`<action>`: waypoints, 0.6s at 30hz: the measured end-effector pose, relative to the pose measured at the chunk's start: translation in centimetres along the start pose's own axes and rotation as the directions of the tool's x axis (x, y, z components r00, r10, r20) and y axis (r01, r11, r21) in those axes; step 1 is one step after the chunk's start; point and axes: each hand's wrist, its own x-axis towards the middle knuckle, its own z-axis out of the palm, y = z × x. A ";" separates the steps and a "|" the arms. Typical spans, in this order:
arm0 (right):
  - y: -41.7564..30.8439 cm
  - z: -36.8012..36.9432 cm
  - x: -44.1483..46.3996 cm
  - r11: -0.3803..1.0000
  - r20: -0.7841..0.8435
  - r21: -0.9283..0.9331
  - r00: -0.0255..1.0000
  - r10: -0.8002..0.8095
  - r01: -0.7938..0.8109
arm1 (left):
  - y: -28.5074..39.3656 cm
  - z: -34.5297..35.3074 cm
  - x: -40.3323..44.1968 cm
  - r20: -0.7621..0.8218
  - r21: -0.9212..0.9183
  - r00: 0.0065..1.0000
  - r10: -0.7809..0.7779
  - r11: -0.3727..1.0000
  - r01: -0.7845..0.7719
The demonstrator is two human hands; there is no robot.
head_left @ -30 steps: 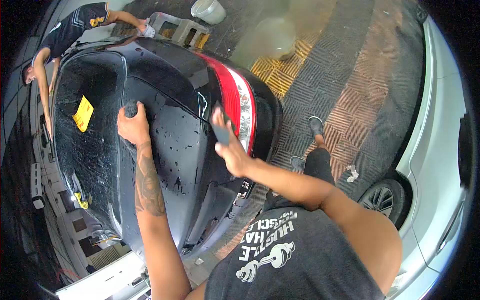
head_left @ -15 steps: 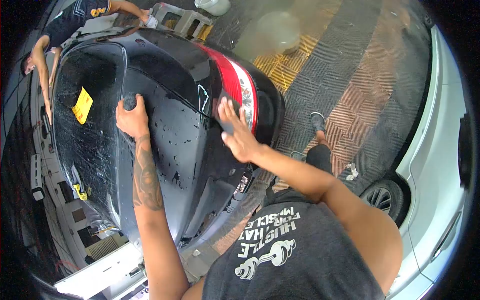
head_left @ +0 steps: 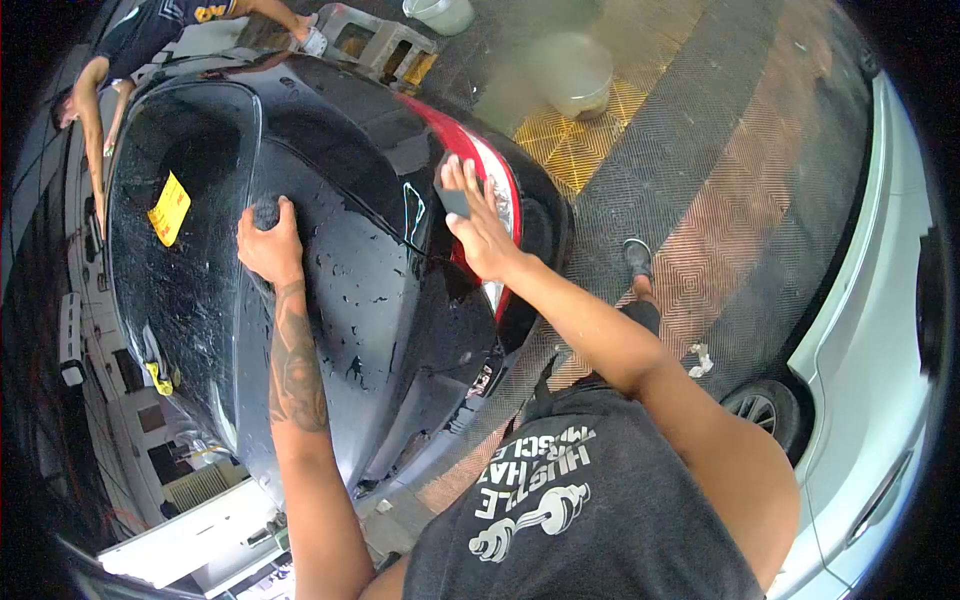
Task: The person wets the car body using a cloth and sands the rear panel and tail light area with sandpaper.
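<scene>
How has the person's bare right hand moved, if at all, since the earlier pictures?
Yes: the right hand has moved upward in the picture, along the curved red-and-white tail light.

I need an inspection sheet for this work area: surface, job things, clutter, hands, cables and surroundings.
Surface: black car, its rear wet with droplets.
Job things: dark wad on the rear; dark pad by the tail light.
Clutter: yellow paper on the rear window; white scrap on the patterned floor.
Hands: left hand curled around the dark wad; right hand, fingers extended, over the dark pad, whether gripping or only pressing is unclear.
Cables: nothing seen clearly enough to confirm.
Surroundings: another person beside the black car; pale car at picture right; bucket at the top.
</scene>
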 end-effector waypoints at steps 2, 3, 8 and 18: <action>-1.2 1.1 -2.6 0.998 0.003 0.069 1.000 -0.011 0.011 | 0.0 0.0 0.3 -0.027 -0.025 0.999 0.032 0.999 -0.032; -2.1 1.4 -4.1 0.991 0.003 0.129 1.000 -0.030 0.030 | -0.1 0.1 0.3 -0.016 -0.024 0.999 0.029 0.999 -0.029; -1.0 0.1 -1.3 0.994 0.038 0.099 0.998 -0.045 0.041 | 0.3 -0.9 -0.1 0.052 -0.102 0.999 0.003 0.995 0.002; -1.0 -0.1 0.2 0.960 0.017 0.257 0.993 -0.119 0.111 | 10.8 -5.2 -2.2 0.293 -0.395 0.860 0.418 0.872 -0.290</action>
